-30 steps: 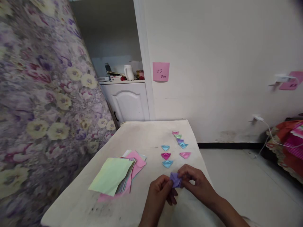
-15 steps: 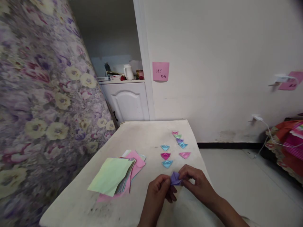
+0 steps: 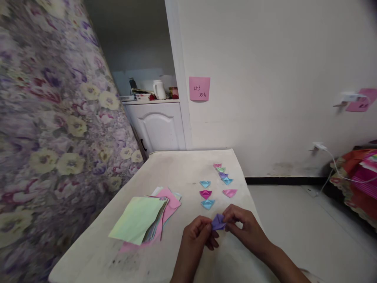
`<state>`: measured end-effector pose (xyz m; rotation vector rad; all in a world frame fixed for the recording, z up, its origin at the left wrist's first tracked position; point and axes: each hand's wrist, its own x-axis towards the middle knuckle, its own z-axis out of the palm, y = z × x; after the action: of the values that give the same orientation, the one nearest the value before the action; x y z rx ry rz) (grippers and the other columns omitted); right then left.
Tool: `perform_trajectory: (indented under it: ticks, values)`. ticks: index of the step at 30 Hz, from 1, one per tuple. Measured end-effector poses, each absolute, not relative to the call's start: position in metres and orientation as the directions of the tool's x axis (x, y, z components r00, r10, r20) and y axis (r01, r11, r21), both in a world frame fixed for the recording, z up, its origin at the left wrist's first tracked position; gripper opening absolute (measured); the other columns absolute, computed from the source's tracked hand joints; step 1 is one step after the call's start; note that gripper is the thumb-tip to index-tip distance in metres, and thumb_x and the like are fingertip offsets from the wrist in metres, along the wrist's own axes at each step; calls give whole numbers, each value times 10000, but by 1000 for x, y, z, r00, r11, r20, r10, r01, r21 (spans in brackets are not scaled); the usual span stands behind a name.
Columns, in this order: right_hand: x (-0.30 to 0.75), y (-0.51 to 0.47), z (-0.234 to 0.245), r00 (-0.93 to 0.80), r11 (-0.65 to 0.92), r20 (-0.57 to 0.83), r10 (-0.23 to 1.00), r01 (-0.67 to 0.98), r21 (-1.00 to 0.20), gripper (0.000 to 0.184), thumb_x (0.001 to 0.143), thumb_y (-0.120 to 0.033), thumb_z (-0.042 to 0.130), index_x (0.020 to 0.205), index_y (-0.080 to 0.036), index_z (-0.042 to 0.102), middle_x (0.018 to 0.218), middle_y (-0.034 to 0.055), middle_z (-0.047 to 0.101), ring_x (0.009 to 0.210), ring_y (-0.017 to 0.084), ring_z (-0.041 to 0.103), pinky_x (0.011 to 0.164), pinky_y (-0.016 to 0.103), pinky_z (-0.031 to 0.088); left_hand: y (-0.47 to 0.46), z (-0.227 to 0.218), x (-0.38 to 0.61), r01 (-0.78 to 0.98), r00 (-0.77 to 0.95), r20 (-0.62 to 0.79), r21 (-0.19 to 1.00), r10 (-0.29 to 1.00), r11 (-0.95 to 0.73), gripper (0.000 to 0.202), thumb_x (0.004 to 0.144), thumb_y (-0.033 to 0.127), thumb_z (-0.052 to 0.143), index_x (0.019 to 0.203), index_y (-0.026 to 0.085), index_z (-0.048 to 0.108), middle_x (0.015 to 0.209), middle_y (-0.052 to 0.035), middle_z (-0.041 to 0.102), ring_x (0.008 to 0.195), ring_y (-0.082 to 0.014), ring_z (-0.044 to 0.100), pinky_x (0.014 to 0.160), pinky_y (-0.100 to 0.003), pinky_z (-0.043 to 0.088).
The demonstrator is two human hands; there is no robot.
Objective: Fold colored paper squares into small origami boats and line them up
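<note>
A small purple folded paper boat (image 3: 218, 222) is held between my two hands above the near right part of the table. My left hand (image 3: 198, 235) pinches its left end between thumb and fingers. At its right end, my right hand (image 3: 242, 221) grips the paper with thumb and forefinger. Just beyond are several finished-looking paper boats: a light blue one (image 3: 207, 203), a dark pink one (image 3: 205, 194), another blue one (image 3: 205, 184) and a light pink one (image 3: 229, 193).
A stack of coloured paper sheets (image 3: 138, 220), light green on top, lies on the left of the cream-covered table (image 3: 100, 259). Farther back, more folded boats (image 3: 224, 175) overlap in a row. A flowered curtain (image 3: 67, 129) hangs at left; a white wall (image 3: 265, 98) stands behind.
Both hands keep their grip on the purple paper boat, with only a very slight shift. The other boats and the paper stack stay where they were.
</note>
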<state>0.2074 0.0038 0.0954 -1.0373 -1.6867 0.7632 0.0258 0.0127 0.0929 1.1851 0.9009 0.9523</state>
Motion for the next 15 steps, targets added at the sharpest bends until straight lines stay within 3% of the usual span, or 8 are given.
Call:
perform_trajectory:
  ticks: [7,9,13,15]
  values:
    - [202,3,95,-115,317,296,948,314,-895,49,788,-186,600,741,-181,583,653,-18,573,593,120,530,562,242,414,11,97,28,-45,328,-58,996,943,77,227,765,345,639,833,128,644,570,-25,653,536,-150,601,526,-236,447]
    - [200,3,94,-96,267,250,964,260,-928,59,772,-161,597,821,-186,576,657,-28,564,588,115,528,554,235,416,11,97,29,-51,329,-62,995,942,84,226,735,333,670,822,126,646,619,-33,664,542,-149,607,518,-235,447]
    - [196,2,91,-107,175,164,981,103,-979,301,740,-142,611,1027,-198,538,685,-37,547,596,111,524,532,221,431,12,94,30,-64,298,-77,993,951,100,236,755,367,637,720,135,612,617,-24,651,475,-120,578,474,-218,421]
    - [194,2,91,-135,128,122,983,33,-991,248,751,-178,622,989,-187,554,694,-28,564,605,111,534,546,226,442,13,91,30,-60,291,-97,991,952,120,256,757,384,629,689,140,593,580,-14,636,445,-113,563,458,-214,410]
